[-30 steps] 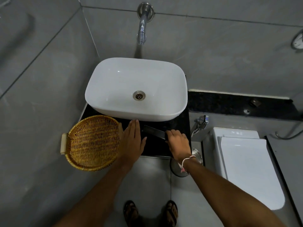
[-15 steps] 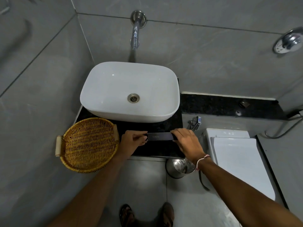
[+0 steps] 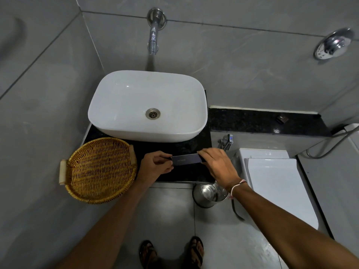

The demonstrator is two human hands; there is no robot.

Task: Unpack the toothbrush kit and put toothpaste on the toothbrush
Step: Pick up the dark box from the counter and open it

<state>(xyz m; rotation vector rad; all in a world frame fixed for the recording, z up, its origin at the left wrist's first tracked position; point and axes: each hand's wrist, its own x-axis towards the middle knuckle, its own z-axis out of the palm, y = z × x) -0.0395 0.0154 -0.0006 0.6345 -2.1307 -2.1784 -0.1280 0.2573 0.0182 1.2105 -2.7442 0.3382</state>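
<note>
A slim dark purple toothbrush kit box (image 3: 185,159) is held level just above the black counter (image 3: 196,147), in front of the white basin (image 3: 116,105). My left hand (image 3: 155,166) pinches the box's left end. My right hand (image 3: 215,164) grips its right end, fingers wrapped over the top. The box is closed; no toothbrush or toothpaste shows.
An empty wicker basket (image 3: 97,169) overhangs the counter's left end. A wall tap (image 3: 153,37) hangs over the basin. A steel bin (image 3: 208,195) stands on the floor below my right wrist. A white toilet (image 3: 277,187) is on the right, a dark ledge (image 3: 262,121) behind it.
A second ago my left hand lay flat on the counter and only my right touched the box. Now both hands hold the box, lifted and turned level.
</note>
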